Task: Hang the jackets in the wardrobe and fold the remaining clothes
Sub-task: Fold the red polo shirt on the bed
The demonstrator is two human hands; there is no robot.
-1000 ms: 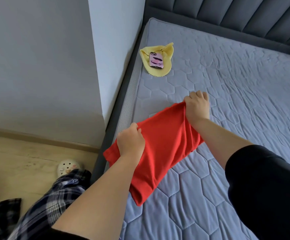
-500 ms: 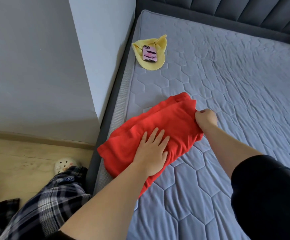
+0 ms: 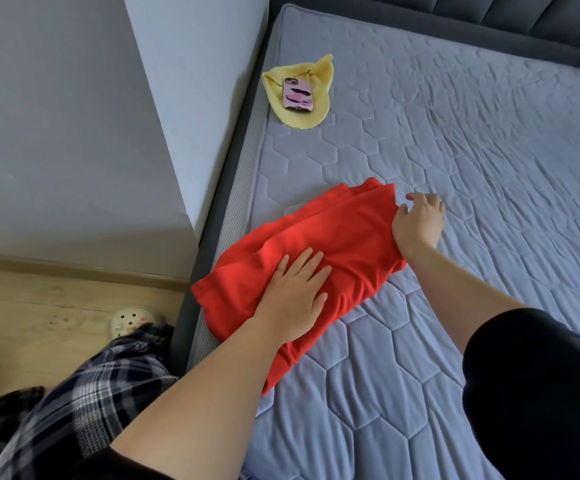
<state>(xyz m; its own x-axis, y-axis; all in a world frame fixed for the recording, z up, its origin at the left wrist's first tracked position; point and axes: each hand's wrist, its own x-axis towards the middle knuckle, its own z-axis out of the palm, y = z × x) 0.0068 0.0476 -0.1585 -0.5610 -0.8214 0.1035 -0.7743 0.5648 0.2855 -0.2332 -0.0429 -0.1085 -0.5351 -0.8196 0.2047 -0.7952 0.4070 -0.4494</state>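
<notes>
- Left hand (image 3: 293,299): flat, fingers straight and spread, pressing on the red garment (image 3: 319,258); grips nothing.
- Right hand (image 3: 418,221): at the garment's far right edge, heel touching the cloth, fingers loosely spread above the mattress (image 3: 454,150); holds nothing that shows.
- Red garment: folded into a thick, uneven bundle near the mattress's left edge, one corner trailing toward the person. Judged: fold largely made, smoothing and squaring left.
- Yellow cloth (image 3: 299,109): well apart, toward the head of the bed, crumpled, not folded; a pink-cased phone (image 3: 298,95) lies on it.
- Jackets, wardrobe: neither in view; that part cannot be judged.
</notes>
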